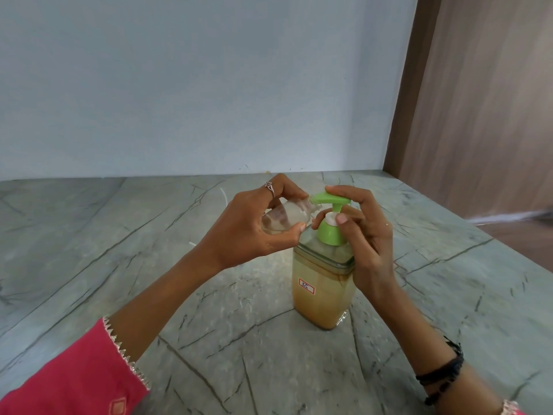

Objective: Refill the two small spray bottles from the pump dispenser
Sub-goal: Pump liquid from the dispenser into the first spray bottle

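A square clear pump dispenser (324,290) stood upright near the middle of the surface (119,265), filled most of the way with a cloudy tan liquid and carrying a small red-bordered white label (306,286) on its near face. Its collar and pump head (329,199) were bright green, the spout pointing toward the left. A small clear spray bottle (287,217), without its cap, was held tilted almost on its side with its open neck right at the spout's tip; how much liquid it held could not be told. The surface was grey-green stone crossed with dark veins, meeting a plain pale blue-grey wall (194,85) behind and a brown wood-grain panel (478,100) on the right. A thin white strip (223,193) lay on the surface behind the hands, too small to identify. The left hand (254,229) curled its fingers and thumb round the small bottle, a ring (268,185) on one finger and a pink sleeve (74,381) at the forearm. The right hand (362,232) gripped the pump, one finger resting on top of the green head, thumb and another finger pinching the neck beneath; black bands (443,375) circled its wrist.
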### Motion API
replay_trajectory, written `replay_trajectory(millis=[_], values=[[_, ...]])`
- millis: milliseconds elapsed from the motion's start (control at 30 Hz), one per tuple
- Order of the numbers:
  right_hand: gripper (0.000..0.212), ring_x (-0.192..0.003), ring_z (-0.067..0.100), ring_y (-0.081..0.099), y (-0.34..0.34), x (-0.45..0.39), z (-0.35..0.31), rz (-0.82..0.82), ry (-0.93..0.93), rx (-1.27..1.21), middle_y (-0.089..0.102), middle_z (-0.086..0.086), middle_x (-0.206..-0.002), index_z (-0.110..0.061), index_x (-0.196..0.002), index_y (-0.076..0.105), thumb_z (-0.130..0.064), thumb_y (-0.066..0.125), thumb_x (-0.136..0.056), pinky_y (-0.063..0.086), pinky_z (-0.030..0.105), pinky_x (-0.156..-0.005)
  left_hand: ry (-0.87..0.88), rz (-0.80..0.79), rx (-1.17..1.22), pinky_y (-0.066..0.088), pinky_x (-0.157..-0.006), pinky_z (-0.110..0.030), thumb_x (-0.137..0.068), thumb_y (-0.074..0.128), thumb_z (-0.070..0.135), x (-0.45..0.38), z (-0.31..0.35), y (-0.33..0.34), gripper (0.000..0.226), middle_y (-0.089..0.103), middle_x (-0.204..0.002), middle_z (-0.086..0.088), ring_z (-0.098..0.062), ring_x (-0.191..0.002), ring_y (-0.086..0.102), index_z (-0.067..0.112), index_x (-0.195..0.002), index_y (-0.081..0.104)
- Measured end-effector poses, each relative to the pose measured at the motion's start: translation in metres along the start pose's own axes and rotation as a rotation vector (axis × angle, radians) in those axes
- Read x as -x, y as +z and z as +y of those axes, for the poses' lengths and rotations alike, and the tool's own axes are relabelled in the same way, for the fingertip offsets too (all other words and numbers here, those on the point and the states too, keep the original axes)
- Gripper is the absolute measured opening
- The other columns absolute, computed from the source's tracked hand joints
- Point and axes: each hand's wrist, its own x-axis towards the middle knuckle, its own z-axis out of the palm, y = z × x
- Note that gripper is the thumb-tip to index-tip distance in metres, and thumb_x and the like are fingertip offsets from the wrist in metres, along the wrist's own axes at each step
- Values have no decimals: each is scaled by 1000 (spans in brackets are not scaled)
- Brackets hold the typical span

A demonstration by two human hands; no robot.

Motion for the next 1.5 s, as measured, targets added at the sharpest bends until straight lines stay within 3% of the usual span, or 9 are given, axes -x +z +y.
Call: replay_trajectory(millis=[167, 300, 433, 600, 733, 833, 1067, 1267, 1500], values=[[32, -71, 38, 63, -3, 1, -1, -34, 1, -17, 72, -1, -80, -38, -119, 56, -28, 44, -92, 48, 55, -64, 0, -2, 1, 48, -64, -10, -72, 63, 34, 0, 1, 0, 28, 62, -98, 17, -7, -76, 63, 39, -96, 50], [28, -66, 48, 58, -2, 0, -3, -35, 33, -63, 72, 3, -78, -39, -111, 59, -26, 46, -90, 46, 59, -62, 0, -4, 1, 48, -64, -11, -72, 62, 35, 0, 2, 0, 27, 60, -99, 19, -8, -76, 63, 38, -95, 50], [24, -69, 39, 63, 0, -4, -6, -18, 73, -126, 70, 7, -72, -31, -102, 61, -22, 48, -84, 48, 58, -65, -5, -1, 2, 48, -64, -11, -72, 62, 35, 0, 2, 0, 28, 62, -97, 17, -8, -76, 63, 39, -96, 50], [27, -67, 40, 63, 0, -10, -9, -26, 118, -139, 68, 13, -68, -36, -85, 61, -12, 51, -78, 49, 60, -65, -27, -4, 14, 46, -63, -9, -71, 64, 33, 2, -1, 2, 28, 62, -89, 23, -7, -73, 62, 38, -96, 50], [20, -66, 40, 63, 0, -11, -9, -37, 107, -189, 67, 17, -68, -33, -80, 60, -19, 48, -72, 50, 58, -64, -18, -17, 6, 43, -62, -7, -72, 65, 31, 2, -2, 5, 30, 61, -89, 27, -6, -71, 61, 37, -98, 51], [23, -67, 40, 62, -1, -9, -7, -47, 101, -216, 66, 16, -69, -31, -85, 61, -21, 45, -72, 50, 58, -63, -12, -11, 3, 45, -62, -8, -72, 65, 32, 2, -2, 4, 29, 61, -93, 22, -10, -74, 62, 37, -97, 51], [39, -75, 34, 65, -3, -3, 3, -87, 43, -140, 69, 6, -76, -32, -109, 57, -18, 36, -78, 49, 57, -71, -10, -4, 16, 44, -63, -7, -72, 64, 32, 1, 0, 2, 27, 61, -88, 30, -3, -73, 62, 37, -95, 50], [39, -74, 35, 63, -2, -2, 3, -83, 14, -111, 69, 3, -77, -32, -113, 56, -21, 37, -81, 47, 57, -69, -5, 4, 6, 48, -64, -11, -71, 64, 34, 1, 0, 2, 27, 61, -91, 27, -10, -76, 63, 38, -94, 50], [37, -72, 39, 62, -3, -1, 3, -76, 18, -102, 69, 5, -76, -21, -114, 54, -21, 37, -82, 46, 57, -69, 6, 1, 1, 49, -65, -12, -72, 63, 35, 0, -1, 1, 28, 62, -95, 23, -10, -76, 64, 39, -95, 50]])
